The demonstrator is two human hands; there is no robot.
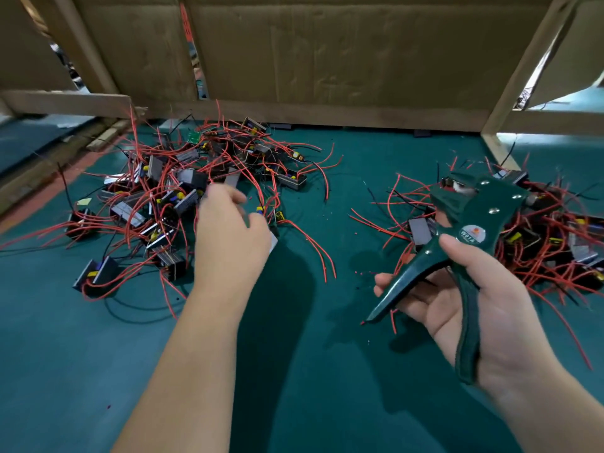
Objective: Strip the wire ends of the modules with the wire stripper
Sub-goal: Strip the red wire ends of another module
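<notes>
Gripping the dark green wire stripper (470, 230) in the right hand (483, 315), up off the table on the right side. Palm turned up, thumb laid across the top by the round label, fingers curled under the front handle, back handle tucked against the heel of the palm. Handles spread apart, nose aimed up and away toward the right pile of modules (555, 237).

Left hand (228, 230) stretched out over the near edge of the left pile of modules (170, 197), arm straight ahead, back of the hand up, fingers bent down among the red wires (313, 243). Grey edge of a module (274, 241) poking out from under the palm. Way too blurry to say whether actually gripping it or just touching.

Two heaps of small black modules, all tangled in red wires with a few black ones mixed in, sitting well apart on a green mat (327, 371). Tiny red bits of insulation (357, 273) sprinkled on the mat between the heaps, near the stripper. Behind everything, a cardboard wall (327, 50) set in a pale wooden frame (529, 70).
</notes>
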